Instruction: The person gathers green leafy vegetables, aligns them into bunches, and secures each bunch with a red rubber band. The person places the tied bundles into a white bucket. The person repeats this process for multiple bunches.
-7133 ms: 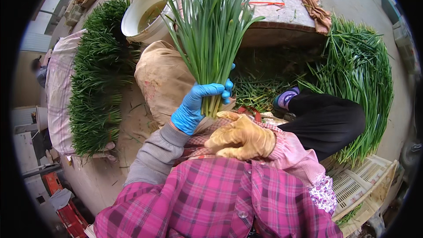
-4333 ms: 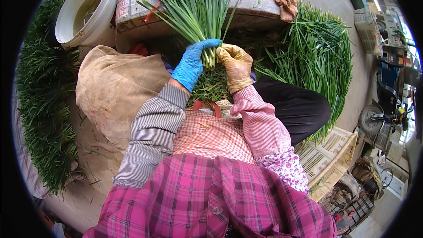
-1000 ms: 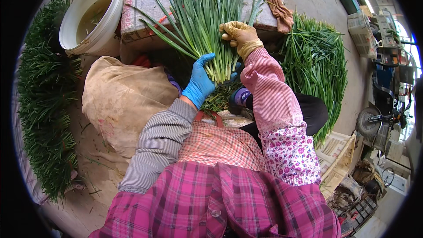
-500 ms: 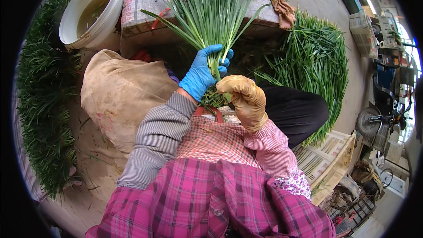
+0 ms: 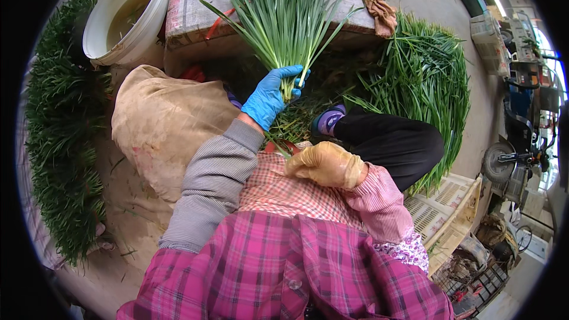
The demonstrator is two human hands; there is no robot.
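My left hand, in a blue glove, is closed around the pale lower stems of a bunch of garlic chives. The long green leaves fan out away from me. Over my lap, my right hand in a tan rubber glove has its fingers curled together. A thin green strip shows by its fingertips, but I cannot make out whether they grip it. Loose green trimmings lie beneath the bunch, between my legs.
A sack-covered block stands ahead, with a brown cloth on its right corner. A white bucket of murky water is at far left. Piled greens lie right, more greens left. A plastic crate sits near my right side.
My right hand has come away from the stem ends and down toward my lap. My left hand still grips the bunch, now slightly lower and more to the right.
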